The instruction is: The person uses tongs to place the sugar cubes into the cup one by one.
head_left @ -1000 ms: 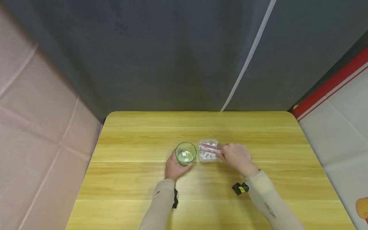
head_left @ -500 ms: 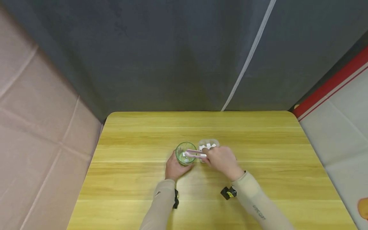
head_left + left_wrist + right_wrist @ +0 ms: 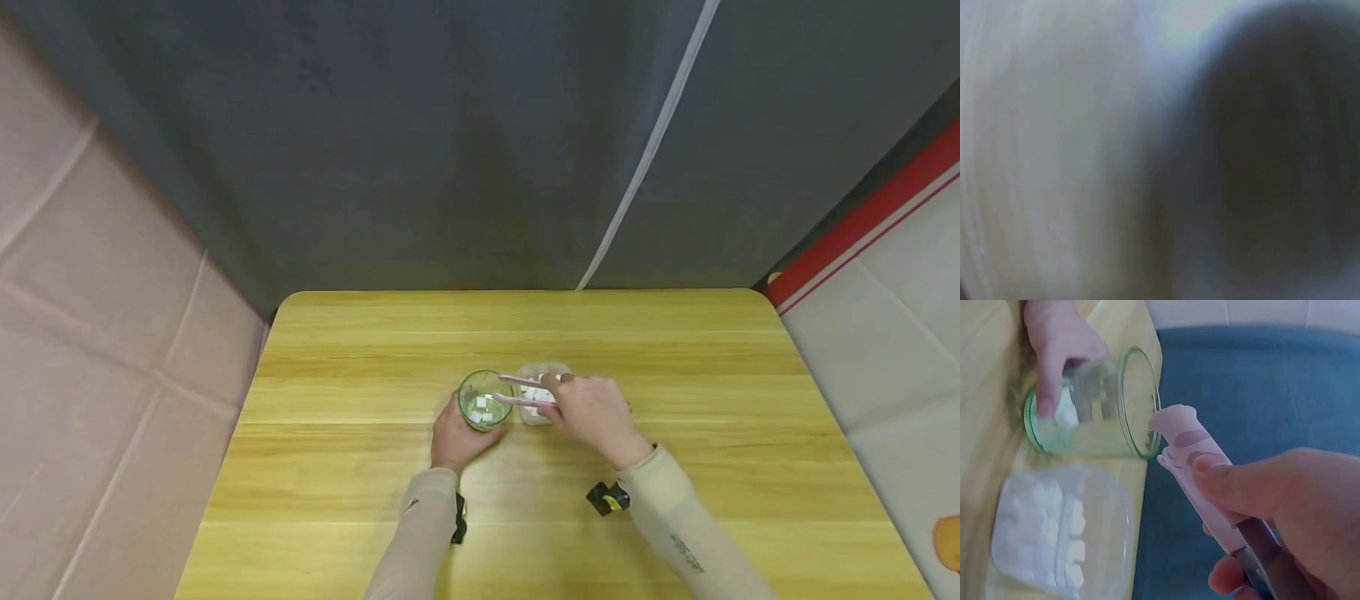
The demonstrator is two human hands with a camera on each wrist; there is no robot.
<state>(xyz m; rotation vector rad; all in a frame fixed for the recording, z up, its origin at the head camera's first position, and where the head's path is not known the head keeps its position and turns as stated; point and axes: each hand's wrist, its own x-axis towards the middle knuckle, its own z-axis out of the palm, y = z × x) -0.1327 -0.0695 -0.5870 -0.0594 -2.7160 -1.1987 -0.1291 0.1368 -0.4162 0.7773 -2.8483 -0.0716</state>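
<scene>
My left hand [image 3: 459, 440] grips a green-tinted glass [image 3: 1094, 434] low on its side, thumb along the near wall. Three white cubes [image 3: 481, 403] lie at the bottom of the glass. In my right hand [image 3: 597, 414] is a pair of pink tongs [image 3: 1194, 462] with paw-shaped tips and dark handles, pinched between thumb and fingers. The tongs' tips stand apart at the glass's right rim, with nothing between them. Just right of the glass, partly under the tongs, sits a clear plastic tub [image 3: 1110, 531] of white cubes. The left wrist view is only a blur.
All this stands on a wood-grain table [image 3: 360, 358]. A dark grey curtain [image 3: 420, 150] hangs behind its far edge. Pale padded panels [image 3: 112, 350] rise at the left, and a white and red sheet [image 3: 892, 333] at the right.
The tongs went left from over the tub to inside the glass's mouth, then drew back slightly right and their tips parted. A third cube now lies in the glass. My left hand stayed put.
</scene>
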